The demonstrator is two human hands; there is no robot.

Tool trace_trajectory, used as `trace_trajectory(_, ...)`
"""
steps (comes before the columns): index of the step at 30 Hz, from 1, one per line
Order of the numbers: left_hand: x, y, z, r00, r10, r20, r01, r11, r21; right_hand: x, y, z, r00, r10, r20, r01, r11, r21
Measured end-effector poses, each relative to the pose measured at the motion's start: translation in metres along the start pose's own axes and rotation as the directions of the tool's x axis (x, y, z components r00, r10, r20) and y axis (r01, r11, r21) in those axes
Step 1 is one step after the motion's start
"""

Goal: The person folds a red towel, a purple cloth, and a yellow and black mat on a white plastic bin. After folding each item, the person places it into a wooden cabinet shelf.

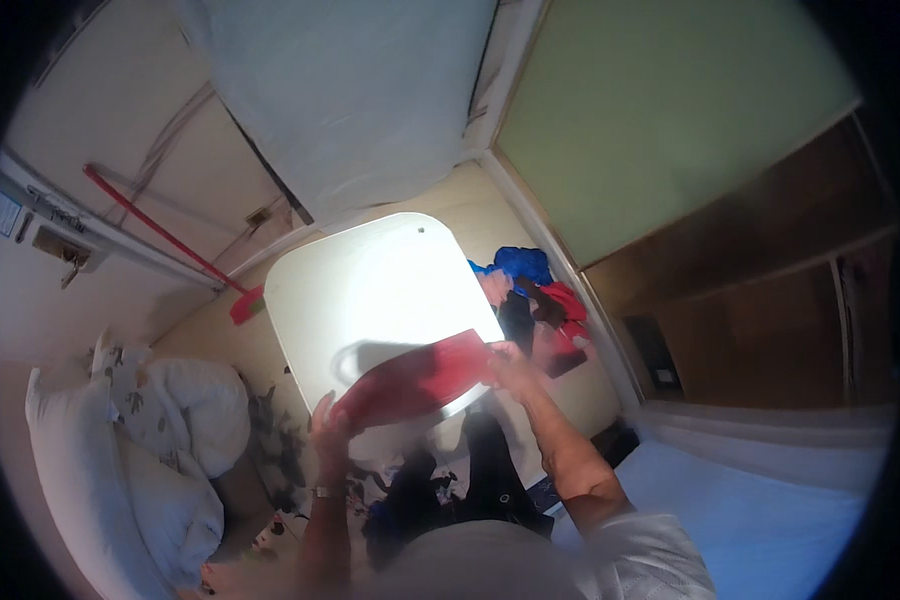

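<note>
A red piece of cloth (410, 384), perhaps a folded garment, stretches between my two hands above the near edge of a white table (365, 285) with rounded corners. At the cloth's left end, my left hand (330, 428) is closed on its edge. Its right end is pinched in my right hand (511, 368), just past the table's right side. The cloth casts a shadow on the brightly lit tabletop. Which kind of garment it is, I cannot tell.
Beyond the table's right edge, a heap of clothes (540, 305) in blue, black and red lies on the floor. A red long-handled broom (160, 225) leans at the left wall. White bedding (185, 430) is bunched at the left; a pale blue surface (740, 510) lies at the right.
</note>
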State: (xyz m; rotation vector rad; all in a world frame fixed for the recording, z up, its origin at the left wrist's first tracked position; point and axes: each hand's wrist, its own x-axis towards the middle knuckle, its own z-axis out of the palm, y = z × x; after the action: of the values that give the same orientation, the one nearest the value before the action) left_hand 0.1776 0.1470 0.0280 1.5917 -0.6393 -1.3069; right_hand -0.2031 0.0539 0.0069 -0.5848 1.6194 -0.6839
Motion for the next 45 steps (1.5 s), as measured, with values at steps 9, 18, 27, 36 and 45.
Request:
trace_trajectory(9, -0.014, 0.068, 0.033, 0.959, -0.033, 0.282, 0.068, 0.991, -0.115, -0.099, -0.010, -0.090, 0.999, -0.008, -0.048, 0.031, 0.867, 0.497)
trace_trajectory(18, -0.085, 0.129, 0.192, 0.802, 0.026, 0.597, 0.037, 0.995, -0.092, -0.215, 0.002, -0.237, 0.867, -0.258, -0.425, 0.433, 0.813, 0.390)
trace_trajectory(27, -0.209, 0.203, 0.412, 0.563, 0.259, 0.785, -0.127, 0.965, -0.228, -0.385, -0.031, -0.442, 0.650, -0.396, -0.648, 0.696, 0.652, 0.299)
trace_trajectory(36, -0.352, 0.315, 0.651, 0.271, 0.427, 0.863, -0.203, 0.901, -0.383, -0.511, -0.084, -0.629, 0.242, -0.325, -0.914, 0.819, 0.574, 0.013)
trace_trajectory(45, -0.418, 0.370, 0.849, 0.048, 0.533, 0.845, 0.017, 0.845, -0.535, -0.560, -0.157, -0.749, -0.079, -0.396, -0.915, 0.864, 0.430, -0.261)
